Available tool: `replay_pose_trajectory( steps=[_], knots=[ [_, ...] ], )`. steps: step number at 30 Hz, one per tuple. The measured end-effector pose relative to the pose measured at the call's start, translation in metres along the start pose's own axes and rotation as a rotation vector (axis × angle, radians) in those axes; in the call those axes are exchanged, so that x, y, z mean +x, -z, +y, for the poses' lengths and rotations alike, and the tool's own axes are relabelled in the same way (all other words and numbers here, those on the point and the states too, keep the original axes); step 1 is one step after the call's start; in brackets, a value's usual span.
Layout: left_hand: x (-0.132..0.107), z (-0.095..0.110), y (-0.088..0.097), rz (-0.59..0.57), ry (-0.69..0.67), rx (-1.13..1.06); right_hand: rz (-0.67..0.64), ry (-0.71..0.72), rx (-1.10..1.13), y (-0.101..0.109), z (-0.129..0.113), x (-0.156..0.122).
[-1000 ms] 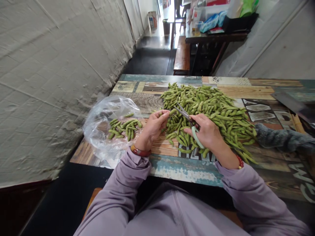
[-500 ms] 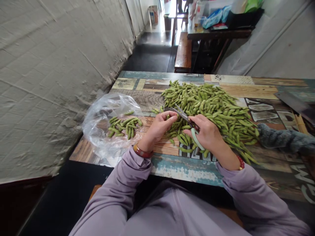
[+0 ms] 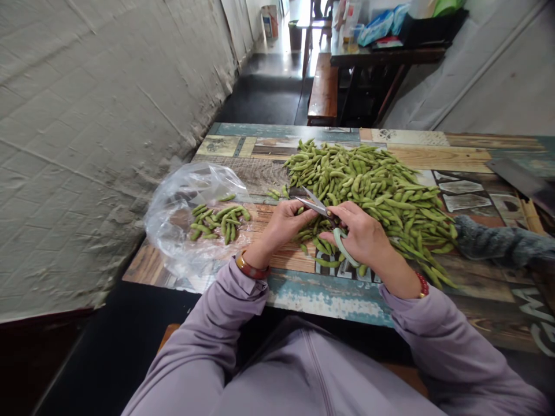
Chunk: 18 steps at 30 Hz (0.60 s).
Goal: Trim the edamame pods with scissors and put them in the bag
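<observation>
A big heap of green edamame pods covers the middle of the patterned table. My right hand grips pale-green-handled scissors, blades pointing up-left and slightly apart. My left hand is pinched closed around a pod right at the blade tips, at the heap's near-left edge. A clear plastic bag lies flat to the left with several pods on it.
A white brick wall runs along the table's left side. A grey-sleeved arm of another person rests at the right edge. A dark flat blade-like object lies far right. A wooden bench and cluttered table stand beyond.
The view has tilted slightly. My left hand has shifted a little right and nearer, meeting the scissor tips; the scissors have swung toward it. The pods on the bag have not moved.
</observation>
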State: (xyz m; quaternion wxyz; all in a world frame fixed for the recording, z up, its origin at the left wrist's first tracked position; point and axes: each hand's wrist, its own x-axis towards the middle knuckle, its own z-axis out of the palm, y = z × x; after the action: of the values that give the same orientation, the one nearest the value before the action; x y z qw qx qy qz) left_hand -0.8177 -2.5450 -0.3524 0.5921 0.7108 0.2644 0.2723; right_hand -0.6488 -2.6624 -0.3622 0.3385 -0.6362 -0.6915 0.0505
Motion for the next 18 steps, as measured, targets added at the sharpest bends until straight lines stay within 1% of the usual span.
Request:
replay_pose_trajectory(
  steps=[4,9,13,18],
  knots=[
    [0.0007,-0.001,0.0022,-0.014,0.006,-0.032,-0.02,0.003,0.014,0.0013,-0.0006,0.0005],
    [0.0011,0.001,0.0038,-0.049,0.009,-0.046,-0.047,0.0,-0.037,0.0045,-0.0022,0.001],
    [-0.0005,0.0048,0.0041,-0.035,0.065,-0.061,-0.048,-0.001,-0.076,0.0049,-0.0015,0.0004],
    [-0.0009,0.0077,0.005,-0.022,0.097,-0.078,-0.038,0.017,-0.073,0.002,0.0013,-0.001]
  ],
)
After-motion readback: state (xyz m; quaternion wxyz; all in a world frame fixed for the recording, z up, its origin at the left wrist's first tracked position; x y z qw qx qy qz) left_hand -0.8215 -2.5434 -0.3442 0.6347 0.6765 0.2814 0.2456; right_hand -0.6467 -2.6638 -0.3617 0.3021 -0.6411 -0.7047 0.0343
